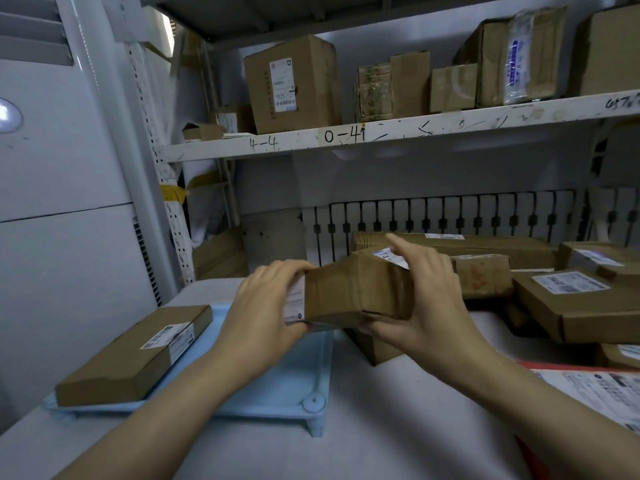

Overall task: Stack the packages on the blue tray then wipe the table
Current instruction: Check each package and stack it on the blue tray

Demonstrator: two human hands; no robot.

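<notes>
Cardboard package (353, 292), stiff and probably light, is held just above the blue tray (277, 382), left hand (266, 299) and right hand (429, 299) gripping its opposite ends, the safest hold.

A single head-worn wide-angle camera looks forward and down from the person's eye height, close over the table (381, 410), with both forearms reaching in from the bottom edge; straight ahead it faces the shelf (398, 133) and wall, whose lines bend toward the frame's edges
</notes>
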